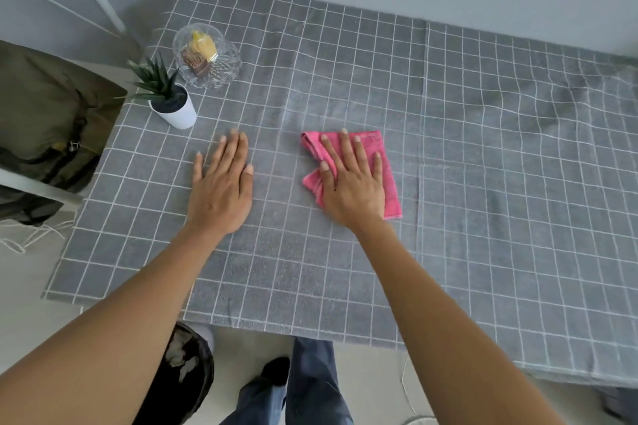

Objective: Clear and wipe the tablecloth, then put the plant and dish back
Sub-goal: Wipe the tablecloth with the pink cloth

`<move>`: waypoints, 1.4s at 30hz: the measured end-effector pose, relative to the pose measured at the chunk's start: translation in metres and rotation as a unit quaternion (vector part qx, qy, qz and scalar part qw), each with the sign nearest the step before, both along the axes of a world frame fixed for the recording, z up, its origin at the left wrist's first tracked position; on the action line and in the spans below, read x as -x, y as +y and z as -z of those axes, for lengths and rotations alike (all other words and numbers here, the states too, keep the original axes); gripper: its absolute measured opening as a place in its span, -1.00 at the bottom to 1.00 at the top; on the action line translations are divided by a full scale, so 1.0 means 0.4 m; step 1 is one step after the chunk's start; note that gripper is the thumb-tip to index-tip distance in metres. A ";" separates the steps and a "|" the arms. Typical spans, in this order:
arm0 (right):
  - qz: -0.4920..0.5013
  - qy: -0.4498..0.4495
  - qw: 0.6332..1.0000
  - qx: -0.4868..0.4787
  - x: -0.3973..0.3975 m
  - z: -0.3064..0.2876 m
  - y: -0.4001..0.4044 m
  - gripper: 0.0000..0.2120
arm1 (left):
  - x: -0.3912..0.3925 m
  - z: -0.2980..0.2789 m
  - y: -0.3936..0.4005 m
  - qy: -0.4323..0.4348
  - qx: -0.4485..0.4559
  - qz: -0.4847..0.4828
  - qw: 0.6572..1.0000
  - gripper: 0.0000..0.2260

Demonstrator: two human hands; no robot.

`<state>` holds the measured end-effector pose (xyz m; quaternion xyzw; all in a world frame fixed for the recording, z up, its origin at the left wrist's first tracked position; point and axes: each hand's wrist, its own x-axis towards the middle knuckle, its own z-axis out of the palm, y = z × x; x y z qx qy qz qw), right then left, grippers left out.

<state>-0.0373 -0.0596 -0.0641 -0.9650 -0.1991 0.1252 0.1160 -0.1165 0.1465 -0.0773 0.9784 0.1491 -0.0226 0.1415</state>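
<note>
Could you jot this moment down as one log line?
step: wiping | right hand flat on pink cloth | left hand flat on grey checked tablecloth | potted plant, glass dish far-left corner

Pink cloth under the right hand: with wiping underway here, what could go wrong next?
1. The plant and glass dish stand at the table's far-left corner; a wide leftward sweep of the pink cloth could knock them.
2. The tablecloth is already rippled at the right; the right hand may bunch it further, though the flat left hand seems to pin it.
</note>
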 end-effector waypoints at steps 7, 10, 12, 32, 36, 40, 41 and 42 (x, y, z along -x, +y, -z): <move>0.211 0.012 0.977 0.020 -0.042 -0.002 -0.177 -0.51 | 0.002 0.000 0.005 -0.001 -0.008 -0.002 1.000 -0.54; 0.326 0.005 0.945 -0.018 -0.006 -0.001 -0.111 -0.51 | 0.006 -0.001 0.006 0.006 -0.005 -0.001 1.000 -0.53; 0.375 0.005 0.927 -0.033 0.030 -0.002 -0.050 -0.49 | 0.003 -0.002 0.007 0.010 0.005 0.003 1.000 -0.53; 0.145 0.011 0.989 0.006 0.238 -0.003 -0.039 -0.50 | 0.172 -0.007 -0.022 0.023 0.024 0.019 0.999 -0.50; 0.140 0.024 0.990 -0.003 0.308 -0.015 0.035 -0.47 | 0.215 -0.015 -0.046 0.032 0.036 0.031 0.998 -0.49; 0.109 0.038 0.993 -0.005 0.359 -0.017 0.066 -0.46 | 0.244 -0.028 -0.063 0.058 0.030 0.038 0.997 -0.51; 0.104 0.045 0.994 -0.005 0.356 -0.023 0.062 -0.45 | 0.251 -0.032 -0.067 0.063 0.026 0.042 0.997 -0.50; 0.094 0.054 0.994 -0.008 0.351 -0.031 0.054 -0.45 | 0.258 -0.037 -0.072 0.066 0.027 0.044 0.996 -0.50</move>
